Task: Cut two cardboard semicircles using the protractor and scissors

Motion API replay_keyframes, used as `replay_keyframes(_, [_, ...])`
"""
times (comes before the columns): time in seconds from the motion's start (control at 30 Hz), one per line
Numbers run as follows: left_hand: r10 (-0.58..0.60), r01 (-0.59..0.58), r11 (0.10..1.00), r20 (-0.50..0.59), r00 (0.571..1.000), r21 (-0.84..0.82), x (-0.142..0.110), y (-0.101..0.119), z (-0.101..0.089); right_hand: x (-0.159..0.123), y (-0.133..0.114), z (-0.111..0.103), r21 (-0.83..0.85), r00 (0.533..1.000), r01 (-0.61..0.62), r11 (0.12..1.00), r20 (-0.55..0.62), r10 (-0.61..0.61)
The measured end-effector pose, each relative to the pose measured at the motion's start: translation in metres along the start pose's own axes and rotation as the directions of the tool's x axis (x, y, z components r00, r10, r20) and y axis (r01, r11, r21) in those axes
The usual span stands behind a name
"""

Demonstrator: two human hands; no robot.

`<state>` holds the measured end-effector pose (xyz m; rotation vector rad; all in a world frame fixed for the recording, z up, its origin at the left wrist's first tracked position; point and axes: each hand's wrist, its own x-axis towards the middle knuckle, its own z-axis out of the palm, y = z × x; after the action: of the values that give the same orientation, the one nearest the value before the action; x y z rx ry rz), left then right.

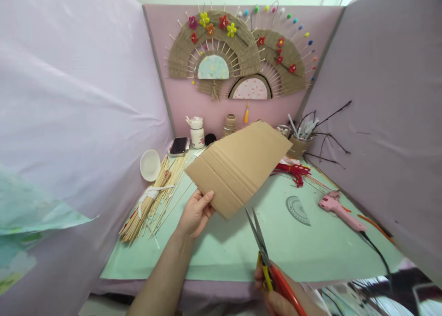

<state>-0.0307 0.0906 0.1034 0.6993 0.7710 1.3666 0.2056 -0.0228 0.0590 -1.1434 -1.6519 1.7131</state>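
My left hand [199, 211] grips a brown piece of cardboard [247, 157] by its lower left edge, thumb on top. The cardboard is creased across its lower part and is held tilted above the table. In my right hand [278, 297] is a pair of scissors [263, 249] with red and yellow handles. Their blades are slightly parted and point up toward the cardboard's lower corner, apart from it. Right of the blades, a clear protractor [297, 210] lies on the green tablecloth [231, 256].
A bundle of thin sticks [147, 210], a white bowl [150, 165], a phone [179, 145] and a bottle [197, 132] are at left. At right are red pipe cleaners [293, 171], a pink glue gun [340, 209] and a pot with twigs [299, 146]. Woven fans [214, 35] hang behind.
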Motion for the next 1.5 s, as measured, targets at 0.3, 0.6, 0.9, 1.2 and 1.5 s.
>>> replay_keyframes(0.3, [-0.025, 0.023, 1.0, 0.136, 0.99, 0.018, -0.005, -0.012, 0.053, -0.008, 0.008, 0.005, 0.012, 0.991, 0.031, 0.999, -0.133, -0.029])
replay_keyframes(0.6, [-0.054, 0.039, 0.992, 0.13, 0.99, 0.118, 0.004, 0.005, 0.042, -0.036, -0.005, -0.036, -0.162, 0.979, -0.017, 0.987, -0.205, -0.016])
replay_keyframes(0.9, [-0.163, 0.124, 0.974, 0.214, 0.963, 0.188, 0.01, -0.01, 0.033, -0.019, -0.032, -0.042, -0.315, 0.992, 0.014, 0.949, -0.118, -0.054])
replay_keyframes(1.2, [-0.201, 0.162, 0.97, 0.228, 0.953, 0.181, 0.014, -0.006, 0.013, -0.006, -0.057, -0.034, -0.386, 0.993, -0.075, 0.92, -0.115, 0.033])
replay_keyframes(1.5, [-0.205, 0.17, 0.972, 0.229, 0.952, 0.164, 0.012, -0.001, 0.008, 0.015, -0.038, -0.017, -0.362, 0.959, -0.186, 0.914, -0.268, 0.09])
